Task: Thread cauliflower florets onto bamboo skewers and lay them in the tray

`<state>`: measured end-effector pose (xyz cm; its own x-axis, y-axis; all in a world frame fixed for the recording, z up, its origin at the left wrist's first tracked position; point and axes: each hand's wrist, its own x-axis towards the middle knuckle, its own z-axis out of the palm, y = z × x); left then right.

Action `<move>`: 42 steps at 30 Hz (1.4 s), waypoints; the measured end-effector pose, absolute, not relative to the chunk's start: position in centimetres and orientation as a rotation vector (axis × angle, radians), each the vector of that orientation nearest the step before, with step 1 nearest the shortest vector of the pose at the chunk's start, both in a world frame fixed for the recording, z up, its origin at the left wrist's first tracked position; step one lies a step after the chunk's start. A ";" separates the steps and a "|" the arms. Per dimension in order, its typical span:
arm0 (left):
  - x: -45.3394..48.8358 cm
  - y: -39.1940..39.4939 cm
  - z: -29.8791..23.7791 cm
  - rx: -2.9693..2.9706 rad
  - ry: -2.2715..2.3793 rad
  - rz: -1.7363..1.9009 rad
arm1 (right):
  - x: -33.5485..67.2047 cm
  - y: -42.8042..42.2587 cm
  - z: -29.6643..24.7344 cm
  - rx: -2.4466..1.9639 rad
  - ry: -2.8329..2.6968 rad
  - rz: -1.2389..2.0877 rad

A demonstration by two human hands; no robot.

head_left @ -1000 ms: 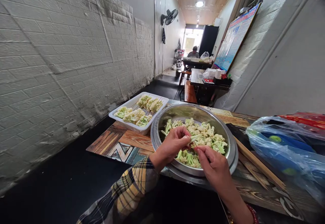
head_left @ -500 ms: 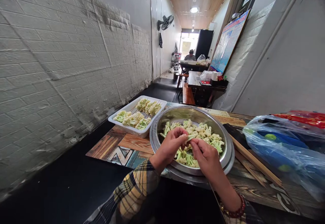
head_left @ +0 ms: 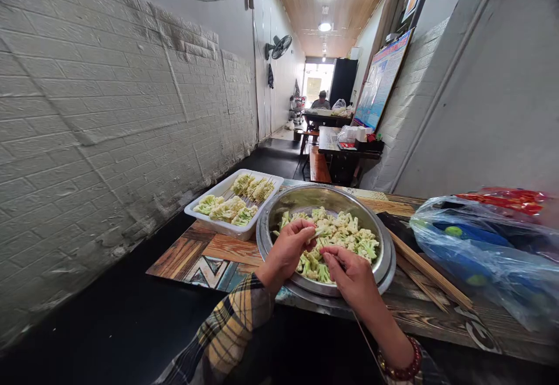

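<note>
Hands (head_left: 288,249) partly hide a cauliflower piece (head_left: 320,232) (the thin skewer (head_left: 369,343) barely shows).

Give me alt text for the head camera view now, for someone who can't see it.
Over a metal bowl of cauliflower pieces, a person's left hand holds a floret and the right hand pinches what looks like a thin stick. A white tray of skewered cauliflower stands to the left; wooden sticks and a plastic bag lie to the right.

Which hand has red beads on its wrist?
The right hand: a red bead bracelet shows at its wrist. No beads show by the left hand, just a plaid cuff.
</note>
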<state>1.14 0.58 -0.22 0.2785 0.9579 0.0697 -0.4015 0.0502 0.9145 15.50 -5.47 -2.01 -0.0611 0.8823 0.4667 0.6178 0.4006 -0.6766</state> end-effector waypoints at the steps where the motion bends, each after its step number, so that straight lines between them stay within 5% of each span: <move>1: 1.2 0.6 -0.3 1.021 0.688 1.176 | 15.5 -5.5 -2.0 -1.312 -1.772 0.370; 14: 2.0 0.2 0.0 1.172 0.676 1.034 | 15.1 -4.6 -1.6 -1.287 -1.773 0.203; 24: 0.1 2.6 1.7 1.165 0.787 1.196 | 19.4 -2.8 -1.8 -1.166 -1.243 0.857; 35: 4.2 6.5 -0.4 2.315 1.067 0.710 | 20.1 -3.4 -1.8 -0.936 -0.980 1.001; 42: 4.9 6.5 -4.0 2.524 1.129 0.615 | 20.2 -3.3 -2.4 -0.923 -1.014 1.031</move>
